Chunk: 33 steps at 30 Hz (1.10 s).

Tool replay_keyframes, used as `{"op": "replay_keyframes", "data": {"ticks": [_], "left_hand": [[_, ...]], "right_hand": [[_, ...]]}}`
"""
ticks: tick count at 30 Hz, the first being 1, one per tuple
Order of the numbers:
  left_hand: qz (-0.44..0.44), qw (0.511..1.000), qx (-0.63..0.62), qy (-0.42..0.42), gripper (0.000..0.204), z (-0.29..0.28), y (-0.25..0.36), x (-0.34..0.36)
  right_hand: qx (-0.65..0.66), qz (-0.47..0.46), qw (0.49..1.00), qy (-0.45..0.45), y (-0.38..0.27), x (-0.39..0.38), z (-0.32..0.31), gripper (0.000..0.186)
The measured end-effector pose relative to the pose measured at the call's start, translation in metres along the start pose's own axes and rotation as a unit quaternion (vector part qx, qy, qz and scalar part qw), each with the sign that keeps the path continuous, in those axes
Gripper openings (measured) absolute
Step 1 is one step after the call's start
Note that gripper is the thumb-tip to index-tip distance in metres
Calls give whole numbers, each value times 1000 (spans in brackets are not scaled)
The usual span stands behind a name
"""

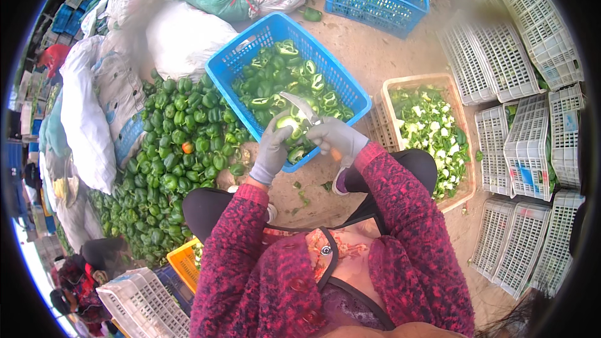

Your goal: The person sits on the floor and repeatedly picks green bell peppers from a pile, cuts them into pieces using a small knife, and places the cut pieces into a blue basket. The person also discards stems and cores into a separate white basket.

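Note:
Over the near edge of a blue plastic crate [316,50], both my gloved hands are at work. Closed around a cut green bell pepper [288,125], my left hand [270,155] turns its pale inside upward. A knife [300,105] with a short curved blade is gripped in my right hand [341,140], its blade pointing up and left just above the pepper. Halved and opened green peppers [263,75] lie inside the crate. Part of the knife's handle is hidden by my right fingers.
Whole green peppers [175,144] form a large heap at left, below stuffed sacks [184,37]. At right stands a pale crate [466,150] of pepper cores and scraps, beside stacked white crates [529,141]. Another blue crate [375,3] sits at the far side.

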<state>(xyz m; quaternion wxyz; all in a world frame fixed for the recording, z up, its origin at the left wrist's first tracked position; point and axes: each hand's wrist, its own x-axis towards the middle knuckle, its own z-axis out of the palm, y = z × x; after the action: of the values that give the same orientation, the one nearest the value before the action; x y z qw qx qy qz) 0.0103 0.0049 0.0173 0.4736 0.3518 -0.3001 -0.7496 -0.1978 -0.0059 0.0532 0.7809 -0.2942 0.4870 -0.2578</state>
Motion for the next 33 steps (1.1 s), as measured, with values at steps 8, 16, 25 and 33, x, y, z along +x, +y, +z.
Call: {"op": "replay_keyframes", "data": {"ticks": [8, 16, 25, 33], "left_hand": [[30, 969, 240, 42, 61, -4, 16, 2], [47, 998, 51, -3, 58, 1, 5, 2], [-16, 911, 412, 9, 41, 15, 28, 6], [-32, 956, 291, -4, 48, 8, 11, 19]], "right_hand": [[26, -137, 976, 166, -1, 22, -3, 52], [-19, -64, 996, 58, -2, 21, -22, 37], [-515, -216, 779, 285, -29, 5, 11, 47], [-313, -88, 936, 135, -50, -16, -5, 63]]}}
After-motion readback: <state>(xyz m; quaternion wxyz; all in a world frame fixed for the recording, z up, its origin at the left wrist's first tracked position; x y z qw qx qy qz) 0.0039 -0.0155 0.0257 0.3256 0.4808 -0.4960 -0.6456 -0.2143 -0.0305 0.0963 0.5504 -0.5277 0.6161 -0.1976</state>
